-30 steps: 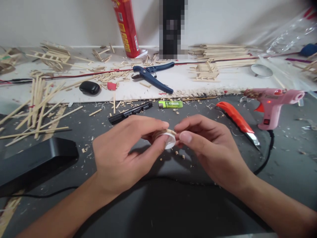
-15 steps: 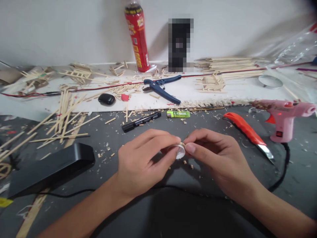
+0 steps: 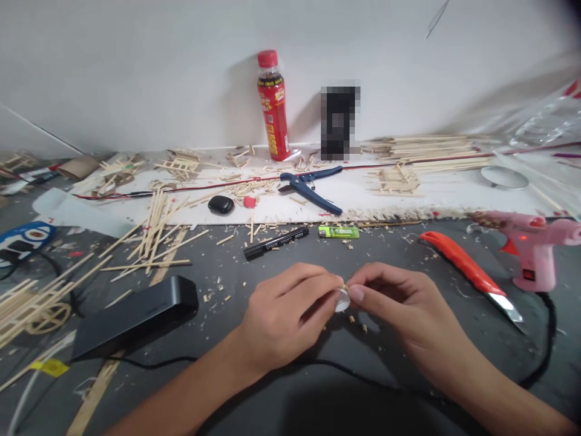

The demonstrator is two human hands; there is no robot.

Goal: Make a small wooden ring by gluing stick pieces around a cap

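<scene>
White round piece (image 3: 341,303) held above the desk (image 3: 385,251), short of the white board (image 3: 356,197)'s front edge, pinched by the left hand (image 3: 285,318), thumb against fingers. Right hand (image 3: 403,303) pinches a wood bit (image 3: 345,287) at its rim, apparently not yet finished there; stick frame (image 3: 396,181) toward the board's right end looks already joined, scraps (image 3: 364,329) below lie loose.

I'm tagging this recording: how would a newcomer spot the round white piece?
Over the dark table, nearer than the green lighter, the left hand and right hand face each other. Pinched in the left hand is the round white piece, its white curve unlike the tan wood scraps.
</scene>
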